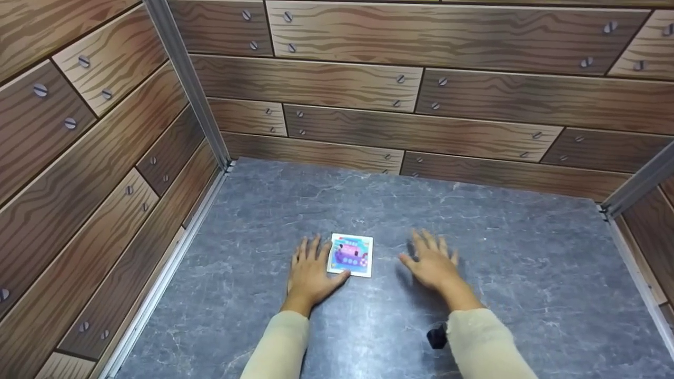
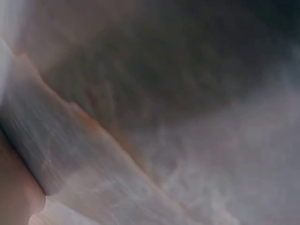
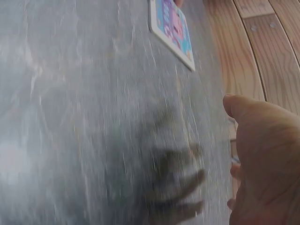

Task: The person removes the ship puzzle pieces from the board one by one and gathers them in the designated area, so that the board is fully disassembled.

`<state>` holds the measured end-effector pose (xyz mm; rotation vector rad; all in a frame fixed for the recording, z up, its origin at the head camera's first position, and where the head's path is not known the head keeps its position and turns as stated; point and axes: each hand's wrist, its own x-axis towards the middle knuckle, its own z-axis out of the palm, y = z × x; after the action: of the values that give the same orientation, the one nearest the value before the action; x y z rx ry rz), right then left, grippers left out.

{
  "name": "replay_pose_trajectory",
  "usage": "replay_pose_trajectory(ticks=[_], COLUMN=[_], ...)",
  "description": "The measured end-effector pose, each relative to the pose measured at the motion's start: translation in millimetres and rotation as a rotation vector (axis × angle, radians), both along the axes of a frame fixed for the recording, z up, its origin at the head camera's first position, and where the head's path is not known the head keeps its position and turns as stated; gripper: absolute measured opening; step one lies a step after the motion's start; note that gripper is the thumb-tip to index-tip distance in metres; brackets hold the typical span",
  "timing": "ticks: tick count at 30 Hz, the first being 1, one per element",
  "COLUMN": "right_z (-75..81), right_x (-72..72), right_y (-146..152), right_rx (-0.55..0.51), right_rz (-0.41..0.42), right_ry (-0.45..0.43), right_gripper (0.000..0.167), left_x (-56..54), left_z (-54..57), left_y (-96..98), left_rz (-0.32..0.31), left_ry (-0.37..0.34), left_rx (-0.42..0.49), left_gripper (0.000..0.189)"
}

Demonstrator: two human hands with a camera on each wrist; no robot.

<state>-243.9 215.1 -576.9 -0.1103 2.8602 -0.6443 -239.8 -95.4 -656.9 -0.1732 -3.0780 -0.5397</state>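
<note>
Head view showed a colourful, white-bordered picture card (image 1: 352,256) flat on the grey table (image 1: 295,200). Left of it, the left hand (image 1: 310,273) had its grip relaxed, fingers extended, thumb at the card's near edge; the right hand (image 1: 434,265), fingers also spread, was apart from it.

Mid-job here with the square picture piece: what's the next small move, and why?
I'd probably bring the right hand leftward to the right edge of the picture piece: the left hand is at its left edge, while a gap separates the right hand from it.
</note>
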Motion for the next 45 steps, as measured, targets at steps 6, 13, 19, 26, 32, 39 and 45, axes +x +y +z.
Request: replay_pose_trajectory(ticks=[6,13,19,26,32,39,45], right_z=[-10.4,-24.9,-34.0,-42.6,-43.0,-42.5,-46.4], right_x=[-10.1,-21.4,-25.2,-31.1,-36.3,-41.2,-43.8], right_y=[-36,-88,-117,-130,-135,-137,-138], right_rx=[-0.048,-0.172,-0.248,-0.292,-0.265,-0.202,-0.204], right_rz=[0.063,0.149,0.165,0.137,0.140,0.135,0.097], right_ry=[0.104,0.141,0.170,0.191,0.181,0.240,0.271], right_gripper=[0.076,0.071,0.063,0.057,0.058,0.053,0.047], left_x=[-1.1,3.9,10.8,10.4,8.5,1.8,-2.5], left_z=[-1.9,-7.5,-8.9,-9.6,-6.0,-3.4,-4.0], left_y=[-4.5,-15.7,-17.9,-12.4,-7.7,-4.3,-2.4], left_rz=[-0.007,0.016,0.008,-0.001,0.004,-0.002,-0.004], left_ry=[0.011,0.027,0.054,0.063,0.055,0.092,0.084], left_rx=[-0.002,-0.034,-0.007,-0.002,0.008,0.008,0.012], left_gripper=[0.102,0.102,0.099,0.098,0.099,0.097,0.096])
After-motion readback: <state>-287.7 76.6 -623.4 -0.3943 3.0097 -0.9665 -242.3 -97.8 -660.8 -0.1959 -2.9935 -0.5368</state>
